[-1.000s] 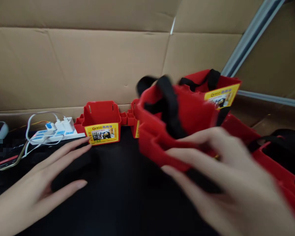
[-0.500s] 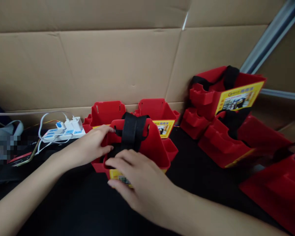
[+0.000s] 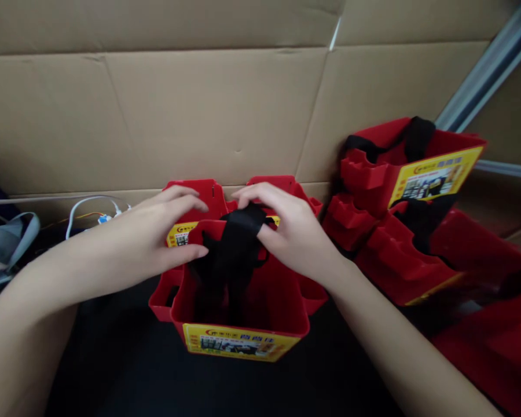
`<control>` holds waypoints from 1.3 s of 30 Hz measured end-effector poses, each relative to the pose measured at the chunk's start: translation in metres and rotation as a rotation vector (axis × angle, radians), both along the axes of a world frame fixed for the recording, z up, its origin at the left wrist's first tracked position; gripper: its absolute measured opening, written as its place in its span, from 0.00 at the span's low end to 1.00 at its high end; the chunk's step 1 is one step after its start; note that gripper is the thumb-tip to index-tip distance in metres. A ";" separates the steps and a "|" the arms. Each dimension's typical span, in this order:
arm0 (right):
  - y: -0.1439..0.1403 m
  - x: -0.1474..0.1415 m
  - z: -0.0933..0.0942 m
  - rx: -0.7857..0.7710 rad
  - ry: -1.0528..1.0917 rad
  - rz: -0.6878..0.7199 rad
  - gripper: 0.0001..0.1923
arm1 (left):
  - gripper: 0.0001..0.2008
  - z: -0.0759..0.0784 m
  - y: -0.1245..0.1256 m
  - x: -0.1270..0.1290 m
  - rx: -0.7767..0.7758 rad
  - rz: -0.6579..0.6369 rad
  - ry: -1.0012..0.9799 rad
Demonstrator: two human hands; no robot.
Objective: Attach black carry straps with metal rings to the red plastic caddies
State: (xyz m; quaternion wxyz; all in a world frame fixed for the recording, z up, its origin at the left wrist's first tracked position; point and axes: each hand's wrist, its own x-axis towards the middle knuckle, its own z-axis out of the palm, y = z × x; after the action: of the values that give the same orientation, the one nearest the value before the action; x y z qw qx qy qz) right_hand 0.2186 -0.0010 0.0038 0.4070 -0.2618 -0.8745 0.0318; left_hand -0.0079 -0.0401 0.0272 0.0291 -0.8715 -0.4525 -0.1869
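Pinching the black strap (image 3: 241,231) between thumb and fingers, the right hand (image 3: 286,226) sits over the back edge of a red box (image 3: 282,295). The left hand (image 3: 160,229) is loosely curled beside the strap, its thumb and fingers apart; whether the thumb touches the box or strap, I cannot tell. The box stands on the black counter (image 3: 121,359), its opening facing up, the strap bunched inside against the back wall, small side pockets at left and right, and a yellow label (image 3: 238,344) across its front. Just behind it, a left rear box (image 3: 202,200) and a right rear box (image 3: 271,184), both red, stand near the cardboard wall (image 3: 200,116). More red boxes (image 3: 364,174) are grouped to the right, some with black straps. At far left, a white cable (image 3: 72,217) loops behind the left forearm.
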 end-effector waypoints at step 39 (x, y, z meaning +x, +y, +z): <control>0.053 0.051 -0.008 -0.715 0.033 -0.193 0.11 | 0.06 -0.015 0.018 0.008 -0.331 -0.099 -0.088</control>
State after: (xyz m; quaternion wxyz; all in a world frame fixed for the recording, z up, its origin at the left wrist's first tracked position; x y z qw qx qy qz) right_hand 0.2700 0.0523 -0.0046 0.3051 -0.4681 -0.7728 0.3009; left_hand -0.0001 -0.0216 0.0118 -0.1440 -0.8766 -0.4343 -0.1491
